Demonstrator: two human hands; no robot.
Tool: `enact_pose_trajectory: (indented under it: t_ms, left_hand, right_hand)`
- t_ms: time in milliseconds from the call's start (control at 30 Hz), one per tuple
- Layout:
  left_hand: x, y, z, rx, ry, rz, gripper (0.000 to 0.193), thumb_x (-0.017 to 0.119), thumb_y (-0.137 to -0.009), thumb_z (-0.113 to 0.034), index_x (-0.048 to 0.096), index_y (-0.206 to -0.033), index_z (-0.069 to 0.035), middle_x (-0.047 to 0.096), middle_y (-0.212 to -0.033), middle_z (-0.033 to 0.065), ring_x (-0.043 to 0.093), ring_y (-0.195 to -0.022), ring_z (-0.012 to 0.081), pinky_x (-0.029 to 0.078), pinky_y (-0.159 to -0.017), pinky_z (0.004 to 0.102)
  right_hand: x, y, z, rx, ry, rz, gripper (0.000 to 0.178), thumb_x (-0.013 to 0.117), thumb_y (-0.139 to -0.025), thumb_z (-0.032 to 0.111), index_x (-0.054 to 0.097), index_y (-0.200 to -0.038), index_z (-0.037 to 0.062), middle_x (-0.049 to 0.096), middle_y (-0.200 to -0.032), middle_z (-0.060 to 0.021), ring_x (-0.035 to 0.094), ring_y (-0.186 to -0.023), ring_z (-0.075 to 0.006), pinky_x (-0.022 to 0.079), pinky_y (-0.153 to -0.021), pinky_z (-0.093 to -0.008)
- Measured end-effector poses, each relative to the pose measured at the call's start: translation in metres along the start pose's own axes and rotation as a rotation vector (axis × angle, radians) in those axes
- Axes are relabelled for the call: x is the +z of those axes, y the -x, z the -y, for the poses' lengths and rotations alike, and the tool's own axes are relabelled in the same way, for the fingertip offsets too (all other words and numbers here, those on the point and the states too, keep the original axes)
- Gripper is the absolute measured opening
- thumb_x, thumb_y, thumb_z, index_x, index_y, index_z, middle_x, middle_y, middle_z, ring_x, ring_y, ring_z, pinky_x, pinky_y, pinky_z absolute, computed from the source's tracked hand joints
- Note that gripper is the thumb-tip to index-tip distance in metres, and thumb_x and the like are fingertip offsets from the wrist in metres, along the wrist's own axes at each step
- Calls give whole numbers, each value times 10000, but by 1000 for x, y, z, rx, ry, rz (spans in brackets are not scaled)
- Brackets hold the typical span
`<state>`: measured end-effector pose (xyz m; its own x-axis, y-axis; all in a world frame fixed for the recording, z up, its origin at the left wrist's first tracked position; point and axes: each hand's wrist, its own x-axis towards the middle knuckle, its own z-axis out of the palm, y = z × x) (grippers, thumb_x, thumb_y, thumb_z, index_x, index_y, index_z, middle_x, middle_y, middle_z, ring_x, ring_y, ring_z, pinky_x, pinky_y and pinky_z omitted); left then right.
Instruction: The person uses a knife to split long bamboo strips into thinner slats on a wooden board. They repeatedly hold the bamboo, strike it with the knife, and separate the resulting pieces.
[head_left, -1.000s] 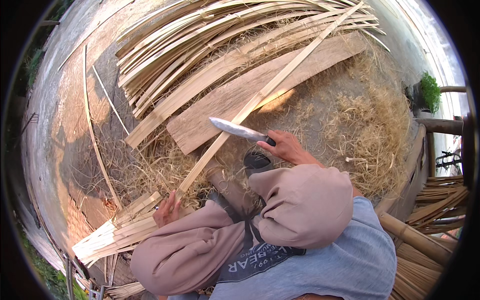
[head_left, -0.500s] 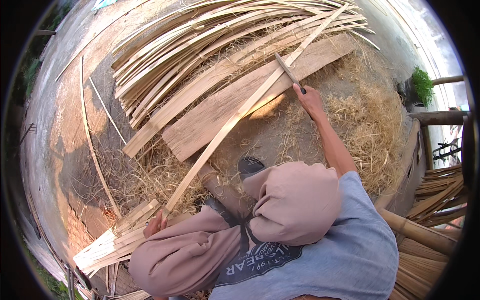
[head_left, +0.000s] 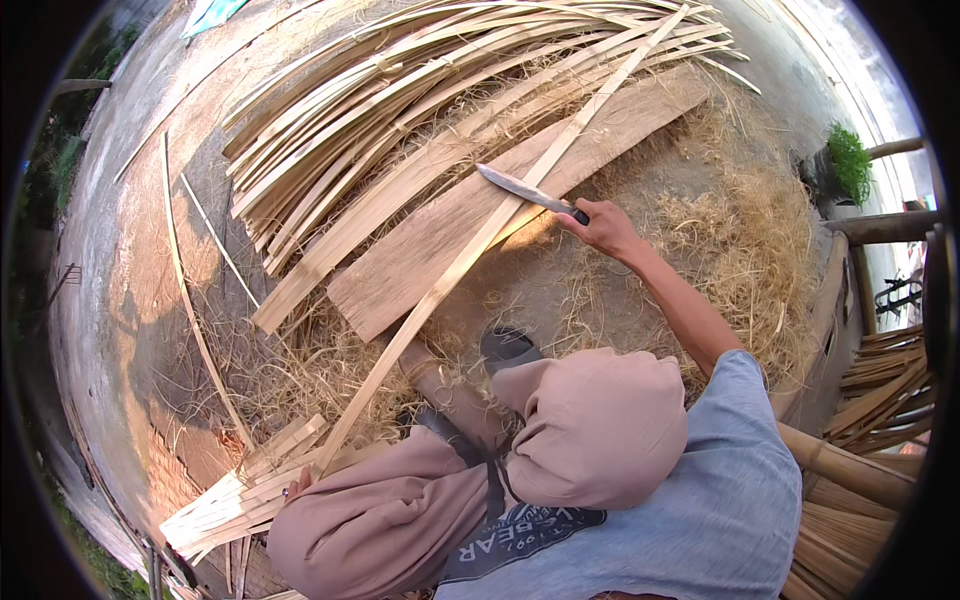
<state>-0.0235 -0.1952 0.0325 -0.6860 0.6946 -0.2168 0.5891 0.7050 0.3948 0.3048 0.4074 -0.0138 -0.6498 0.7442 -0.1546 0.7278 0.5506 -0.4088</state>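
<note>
In the head view, a grey-brown floor spreads under everything, sunlit in patches on the left. A large pile of pale strips lies across the top; 2 thin strips lie apart to its left. Curly shavings cover the floor at right, near a green plant. A bamboo pole stands at lower right.

The right hand is closed around the handle of a knife, its blade lying across 1 long strip. That strip slants over a wide plank. The left hand, mostly hidden behind the knee, is at the strip's lower end; I cannot tell how far open it is.
</note>
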Motion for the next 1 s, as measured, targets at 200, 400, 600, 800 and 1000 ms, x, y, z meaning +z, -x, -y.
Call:
enact_pose_trajectory:
  t_ms: [200,400,600,800,1000]
  left_hand:
    - [0,-9,-4,5,-21,7,550,834,-873,-334,688,-1349,-98,681,-999,152,640,-897,272,502,-807,386]
    - [-1,-10,-9,7,-49,4,562,840,-868,-342,688,-1345,-86,690,-1034,161,647,-939,282,505,-843,386]
    - [-35,1,19,442,-430,-342,574,845,-863,-349,687,-1341,-74,699,-1069,169,653,-982,291,508,-879,386]
    - [45,-124,-119,-55,162,462,442,630,-1036,-448,729,-1070,-19,728,-866,105,693,-804,160,539,-712,347]
    - [87,-150,-145,104,341,380,414,601,-1046,-445,657,-926,-52,611,-607,141,654,-588,279,448,-533,435]
  right_hand:
    - [-33,-26,-13,244,-43,-106,673,555,-975,667,652,-849,13,681,-767,-263,702,-796,-430,518,-717,-530]
    - [-30,-24,-101,529,-129,-324,705,545,-977,673,633,-798,-4,662,-742,-259,667,-748,-442,489,-709,-538]
    - [-31,-24,-87,335,2,-384,745,528,-984,675,598,-731,-22,608,-678,-237,669,-702,-411,490,-702,-524]
    - [27,-35,-61,441,-371,-366,729,556,-990,630,635,-769,-60,639,-712,-281,676,-748,-440,501,-722,-509]
    - [39,50,82,33,-281,21,631,619,-984,583,633,-788,-17,623,-640,-218,694,-671,-376,511,-631,-501]
